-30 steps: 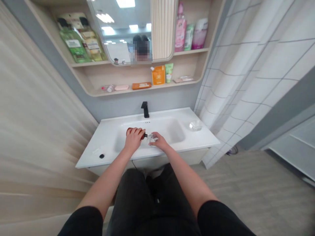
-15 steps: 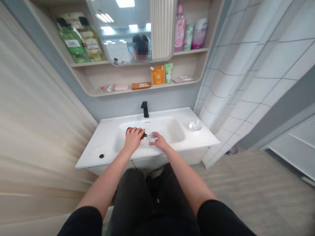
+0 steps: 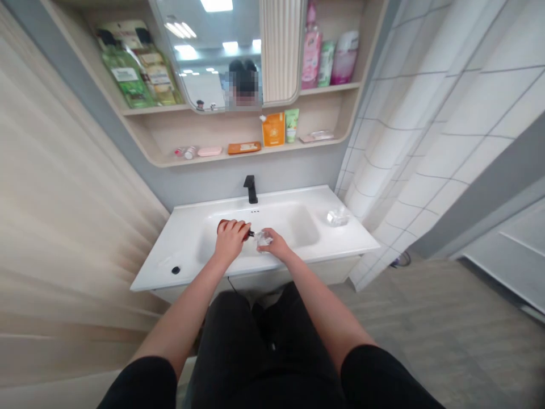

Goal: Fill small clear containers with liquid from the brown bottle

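My left hand (image 3: pixel 230 241) is wrapped over a reddish-brown bottle (image 3: pixel 222 225), which lies tipped on its side with its dark neck pointing right. In my right hand (image 3: pixel 276 244) is a small clear container (image 3: pixel 263 239), its opening held close to the bottle's neck. Whether neck and container touch, and whether any liquid runs between them, is too small to tell. Both hands are above the white sink basin (image 3: pixel 304 224). On the counter left of the basin lies a small round black cap (image 3: pixel 176 270).
A black faucet (image 3: pixel 251 190) rises behind the basin. Another clear container (image 3: pixel 338 217) stands on the counter's right side. Above hangs a shelf unit (image 3: pixel 170 163) with a mirror, several bottles, an orange pouch (image 3: pixel 273 130) and a pink soap box (image 3: pixel 210 151). Curtains (image 3: pixel 76 187) flank the counter.
Almost nothing differs. The bottle and the clear container keep nearly the same place and tilt, the container shifting very slightly right at most.
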A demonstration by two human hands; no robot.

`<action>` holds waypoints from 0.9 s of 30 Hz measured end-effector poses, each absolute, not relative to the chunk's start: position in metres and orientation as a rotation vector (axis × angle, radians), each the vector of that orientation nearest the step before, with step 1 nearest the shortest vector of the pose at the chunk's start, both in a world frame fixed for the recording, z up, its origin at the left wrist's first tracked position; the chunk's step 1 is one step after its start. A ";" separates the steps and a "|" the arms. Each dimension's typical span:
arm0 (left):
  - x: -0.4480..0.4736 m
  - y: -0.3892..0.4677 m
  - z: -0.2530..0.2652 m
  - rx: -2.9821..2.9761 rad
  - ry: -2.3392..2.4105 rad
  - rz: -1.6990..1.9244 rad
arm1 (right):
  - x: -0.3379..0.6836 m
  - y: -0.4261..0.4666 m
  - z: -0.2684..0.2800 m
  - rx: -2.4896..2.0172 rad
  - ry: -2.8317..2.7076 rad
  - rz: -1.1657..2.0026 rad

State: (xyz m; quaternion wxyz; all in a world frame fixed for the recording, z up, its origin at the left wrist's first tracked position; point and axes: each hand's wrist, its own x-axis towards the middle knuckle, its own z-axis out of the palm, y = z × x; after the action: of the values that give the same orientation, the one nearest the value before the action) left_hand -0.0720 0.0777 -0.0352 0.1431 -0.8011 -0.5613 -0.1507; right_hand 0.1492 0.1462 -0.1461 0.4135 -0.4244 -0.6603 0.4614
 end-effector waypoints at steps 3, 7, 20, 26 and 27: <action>-0.072 0.077 -0.035 -2.305 -1.631 -0.420 | 0.150 0.145 -0.145 -1.064 -1.661 1.158; -0.073 0.078 -0.036 -2.316 -1.616 -0.452 | 0.150 0.145 -0.144 -1.067 -1.661 1.154; -0.077 0.082 -0.042 -2.295 -1.527 -0.479 | 0.149 0.145 -0.146 -1.072 -1.657 1.130; -0.078 0.083 -0.043 -2.288 -1.523 -0.479 | 0.149 0.147 -0.150 -1.047 -1.638 1.143; -0.078 0.084 -0.043 -2.287 -1.520 -0.480 | 0.149 0.147 -0.150 -1.045 -1.639 1.141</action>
State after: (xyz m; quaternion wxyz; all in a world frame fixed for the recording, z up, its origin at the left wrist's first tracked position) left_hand -0.0781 0.0837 -0.0431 0.1757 -0.8076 -0.5367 -0.1696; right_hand 0.1492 0.1469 -0.1505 0.4292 -0.4187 -0.6568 0.4572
